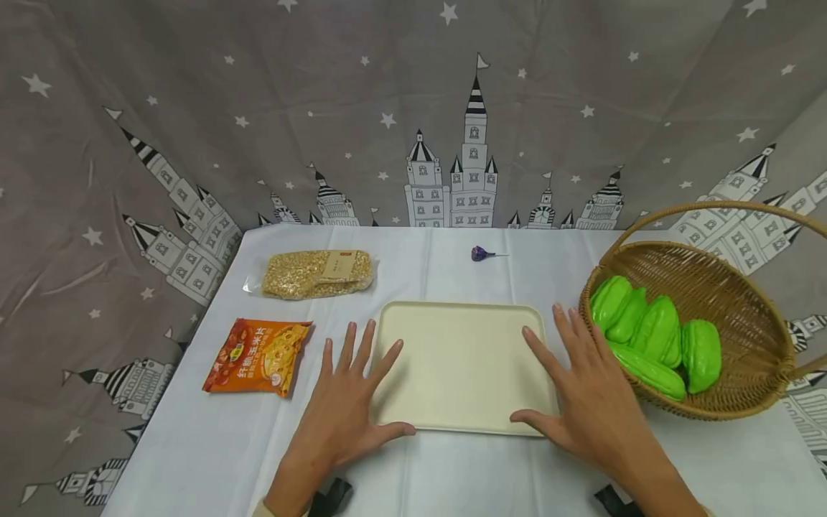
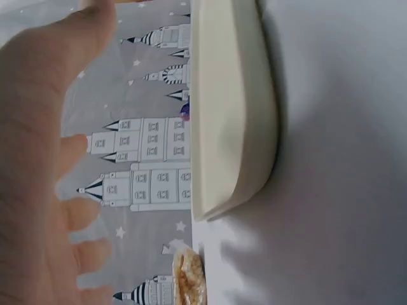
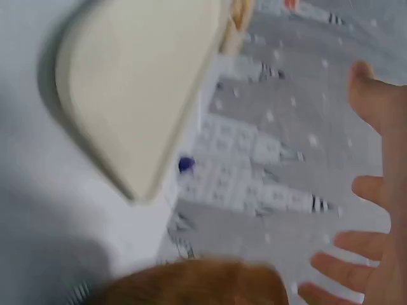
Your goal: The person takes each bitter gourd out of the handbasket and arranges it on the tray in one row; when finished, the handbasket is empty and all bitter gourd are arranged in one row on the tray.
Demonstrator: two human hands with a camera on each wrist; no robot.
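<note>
Centre: shallow rectangular cream tray (image 1: 461, 366), laid on white cloth (image 1: 465, 474).
Left hand (image 1: 342, 406): fingers spread, nothing grasped, held at tray's left edge.
Right hand (image 1: 594, 402): likewise spread and ungrasping, held at right edge.
Right side: brown wicker basket (image 1: 752, 316), bright-green lobed objects (image 1: 654, 330) contained.
Left side: orange printed bag (image 1: 258, 357).

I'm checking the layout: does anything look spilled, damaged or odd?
Nothing stands out: the tray lies flat, the orange packet and grain bag show no spill, and the green items sit inside the basket.
</note>
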